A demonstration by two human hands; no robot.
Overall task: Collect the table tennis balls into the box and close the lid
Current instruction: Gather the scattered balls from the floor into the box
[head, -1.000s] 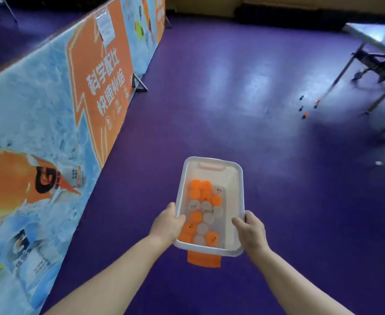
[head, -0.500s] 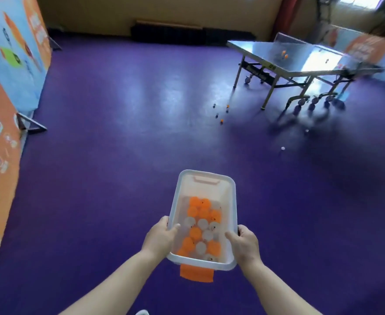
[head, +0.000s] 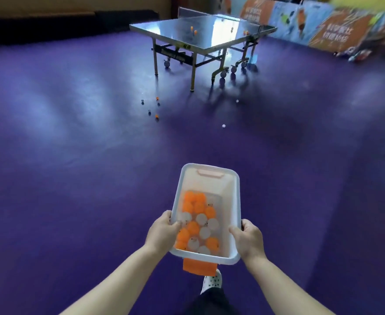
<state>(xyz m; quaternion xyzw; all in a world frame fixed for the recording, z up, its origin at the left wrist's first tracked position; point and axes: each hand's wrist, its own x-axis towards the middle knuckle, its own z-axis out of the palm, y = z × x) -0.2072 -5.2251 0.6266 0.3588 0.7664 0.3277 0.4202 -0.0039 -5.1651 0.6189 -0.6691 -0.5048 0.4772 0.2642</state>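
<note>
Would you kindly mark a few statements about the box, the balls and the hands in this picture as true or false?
1. The left hand and right hand both grip the box. True.
2. Only orange balls lie in the box. False: orange and white balls lie in it together.
3. Loose balls lie on the purple floor near the table tennis table. True.
4. A lid covers the box. False: its top is open.
5. The tabletop holds nothing. False: small orange balls sit on it.
</note>
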